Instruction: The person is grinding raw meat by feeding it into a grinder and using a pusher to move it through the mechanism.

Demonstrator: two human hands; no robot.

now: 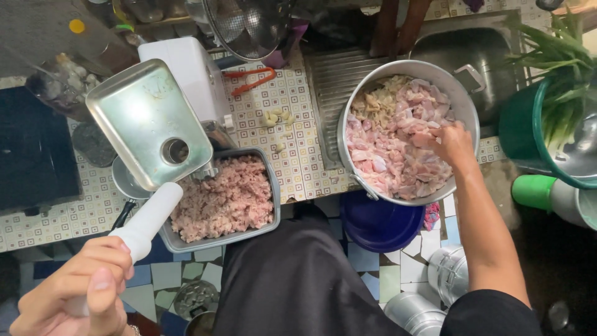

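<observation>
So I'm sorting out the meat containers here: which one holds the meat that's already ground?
The rectangular metal tray under the grinder, left of the person. Its meat is fine mince; the round pot under the right hand holds whole chunks.

Left hand [81,289] fisted, fingers curled; right arm outstretched, right hand [455,144] cupped.

The meat grinder [158,118] stands at the left, the tray [271,180] of minced meat [224,198] just right of it; the pot [463,99] of meat pieces [392,137] stands farther right, before the sink [479,43].
</observation>
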